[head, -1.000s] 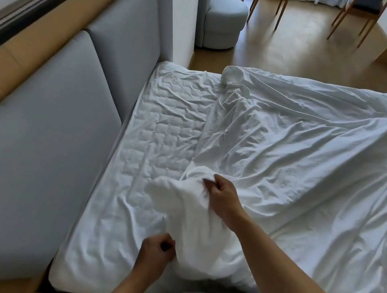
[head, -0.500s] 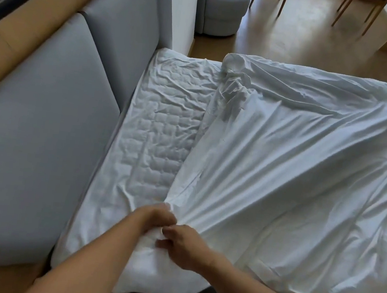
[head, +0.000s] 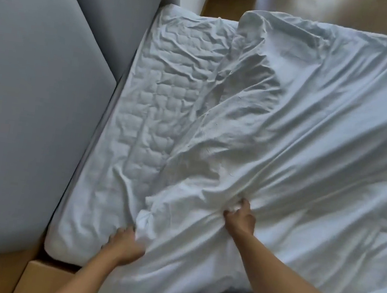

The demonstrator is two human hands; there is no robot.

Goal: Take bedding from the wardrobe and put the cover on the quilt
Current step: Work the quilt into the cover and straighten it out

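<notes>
Where one wrinkled white cover [head: 311,137] lies on one quilted mattress [head: 164,98], our left hand [head: 125,244] grip clamped on its corner, right hand [head: 240,218] grip pinching a fold, two padded grey headboard panels [head: 33,100].

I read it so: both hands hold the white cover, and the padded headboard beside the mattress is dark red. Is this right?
Not quite: the head view shows the padded headboard beside the mattress is grey, not dark red. The left hand and the right hand do both hold the white cover.
</notes>
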